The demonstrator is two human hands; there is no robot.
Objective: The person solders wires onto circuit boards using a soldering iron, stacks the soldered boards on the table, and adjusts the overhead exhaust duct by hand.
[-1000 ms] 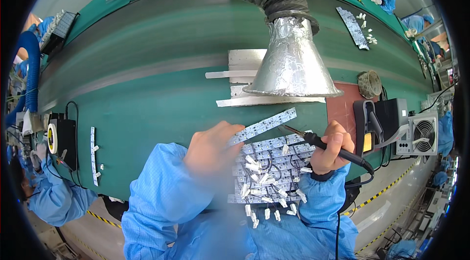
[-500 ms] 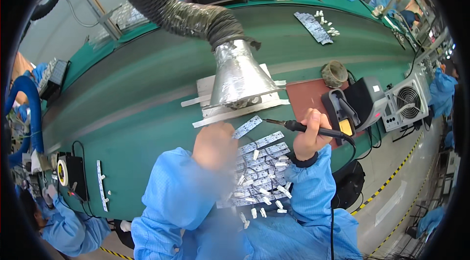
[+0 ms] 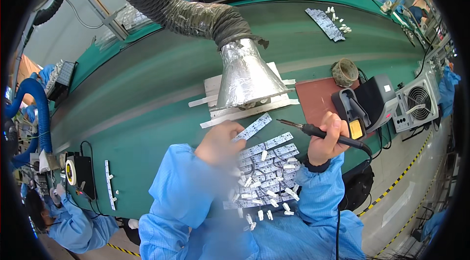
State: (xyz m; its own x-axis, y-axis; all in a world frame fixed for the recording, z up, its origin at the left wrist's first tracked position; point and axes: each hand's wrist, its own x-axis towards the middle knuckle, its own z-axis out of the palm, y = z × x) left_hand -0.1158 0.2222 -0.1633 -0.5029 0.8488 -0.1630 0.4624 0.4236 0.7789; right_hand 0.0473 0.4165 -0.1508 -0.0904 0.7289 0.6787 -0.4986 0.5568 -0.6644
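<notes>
My left hand (image 3: 220, 143) grips the near end of a narrow white circuit strip (image 3: 254, 126), raised at a slant over the green bench. My right hand (image 3: 327, 137) is closed around the black handle of a soldering iron (image 3: 313, 132), whose metal tip points left, a short way from the strip's far end. Below both hands lies a pile of similar white strips with wires and small white connectors (image 3: 267, 172), spilling onto my blue sleeves. A foil-wrapped fume hood (image 3: 245, 76) on a ribbed hose hangs just beyond the strip.
A black soldering station with iron holder (image 3: 364, 103) and a small fan unit (image 3: 416, 103) sit at the right, by a brown mat (image 3: 316, 98) and a round solder-wire coil (image 3: 345, 71). White slats (image 3: 245, 111) lie under the hood. Other people in blue work around the bench.
The view has shifted, so the hood and bench sit differently in frame. My left hand still holds up the strip, and the iron's tip has come closer to it.
</notes>
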